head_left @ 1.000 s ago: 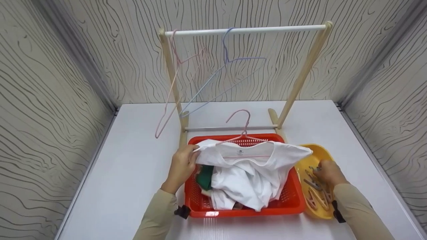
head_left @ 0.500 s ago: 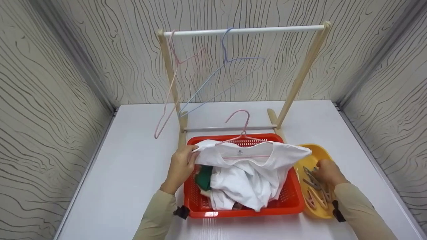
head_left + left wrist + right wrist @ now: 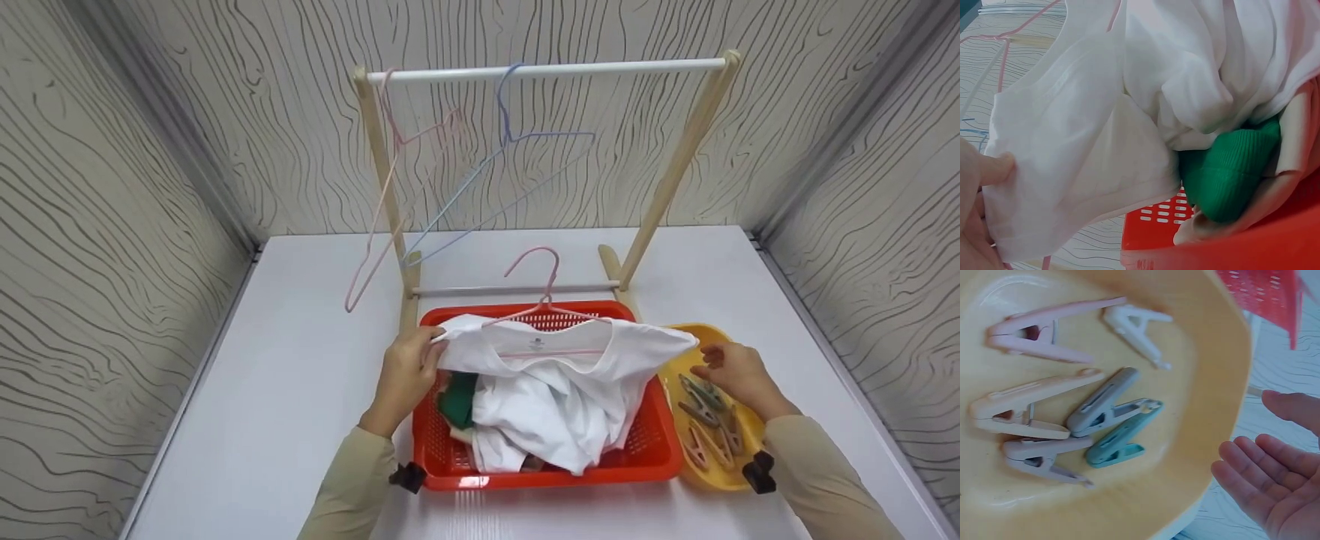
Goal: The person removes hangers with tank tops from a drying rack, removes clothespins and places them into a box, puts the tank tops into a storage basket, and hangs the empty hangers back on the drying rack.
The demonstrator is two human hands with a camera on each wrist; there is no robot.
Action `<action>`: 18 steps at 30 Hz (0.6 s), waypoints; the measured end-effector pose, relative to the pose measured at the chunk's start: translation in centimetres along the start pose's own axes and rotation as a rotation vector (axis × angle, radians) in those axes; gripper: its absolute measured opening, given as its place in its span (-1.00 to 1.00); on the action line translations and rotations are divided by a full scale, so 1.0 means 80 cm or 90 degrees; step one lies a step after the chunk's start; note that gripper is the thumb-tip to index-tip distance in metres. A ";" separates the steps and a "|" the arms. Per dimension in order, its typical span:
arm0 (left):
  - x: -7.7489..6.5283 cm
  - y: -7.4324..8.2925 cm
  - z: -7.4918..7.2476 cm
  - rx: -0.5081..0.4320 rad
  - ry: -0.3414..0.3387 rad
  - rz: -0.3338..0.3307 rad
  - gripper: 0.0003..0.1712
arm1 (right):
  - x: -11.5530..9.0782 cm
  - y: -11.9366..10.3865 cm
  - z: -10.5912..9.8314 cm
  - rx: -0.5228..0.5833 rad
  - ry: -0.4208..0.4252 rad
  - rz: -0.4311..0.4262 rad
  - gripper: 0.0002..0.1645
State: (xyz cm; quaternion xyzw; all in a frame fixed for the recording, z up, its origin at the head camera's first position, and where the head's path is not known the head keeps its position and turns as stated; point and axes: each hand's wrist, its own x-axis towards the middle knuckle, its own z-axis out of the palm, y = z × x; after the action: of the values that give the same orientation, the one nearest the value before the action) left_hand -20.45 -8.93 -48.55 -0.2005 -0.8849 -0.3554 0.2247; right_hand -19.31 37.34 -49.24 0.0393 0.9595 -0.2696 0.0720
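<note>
A white T-shirt (image 3: 551, 405) hangs on a pink hanger (image 3: 546, 300) held over the red basket (image 3: 555, 481). My left hand (image 3: 405, 375) pinches one sleeve edge, thumb on top of the cloth in the left wrist view. My right hand (image 3: 739, 375) is above the far end of the yellow tub (image 3: 709, 330), close to the other sleeve's tip. In the right wrist view its fingers (image 3: 1258, 472) are loosely extended, with nothing between them. Several clothespins (image 3: 1100, 402) in pink, cream, grey, white and green lie in the tub.
Behind the basket stands a wooden rack with a white rail (image 3: 600, 69). A second pink hanger (image 3: 382, 202) and a blue hanger (image 3: 480, 172) hang from it. Inside the basket, green cloth (image 3: 1230, 174) and beige cloth (image 3: 1297, 135) show under the shirt.
My right hand has lifted out of the clothespins and moved up toward the shirt's right sleeve, its fingers loosening. The left hand and shirt have stayed almost still.
</note>
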 end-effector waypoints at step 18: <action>0.002 0.001 -0.003 -0.001 0.013 0.017 -0.86 | -0.041 -0.064 -0.014 0.014 0.095 -0.096 0.00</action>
State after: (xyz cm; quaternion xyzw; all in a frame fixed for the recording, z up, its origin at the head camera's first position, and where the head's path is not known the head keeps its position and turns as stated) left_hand -20.52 -9.01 -48.28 -0.2089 -0.8794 -0.3551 0.2386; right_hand -16.81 33.46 -45.18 -0.0120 0.9594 -0.2811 -0.0209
